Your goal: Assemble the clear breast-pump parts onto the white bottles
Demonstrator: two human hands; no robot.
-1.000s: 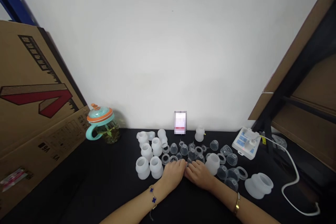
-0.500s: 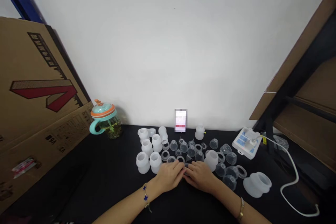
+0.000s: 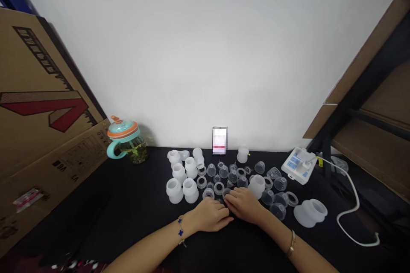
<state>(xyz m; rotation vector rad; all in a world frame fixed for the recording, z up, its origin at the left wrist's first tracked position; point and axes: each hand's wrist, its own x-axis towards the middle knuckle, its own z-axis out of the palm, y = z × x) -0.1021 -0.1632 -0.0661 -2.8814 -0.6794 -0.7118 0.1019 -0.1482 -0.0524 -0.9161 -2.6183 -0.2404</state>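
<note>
Two bare hands are at the near edge of a spread of parts on the black table (image 3: 134, 204). The left hand (image 3: 209, 215) has its fingers curled inward; whether it grips anything cannot be told. The right hand (image 3: 246, 205) is close beside it, fingers bent, fingertips at or near a clear ring (image 3: 215, 188) group; its grip is likewise hidden. Clear domes (image 3: 277, 211) lie among the rings and to the right. One white bottle (image 3: 257, 187) is just beyond the right hand; five white bottles (image 3: 191, 194) stand upright left of the rings. A squat jar (image 3: 308, 214) lies tilted at far right. Beyond are a lidded cup (image 3: 136, 149), left, and a socket strip (image 3: 296, 170), right.
</note>
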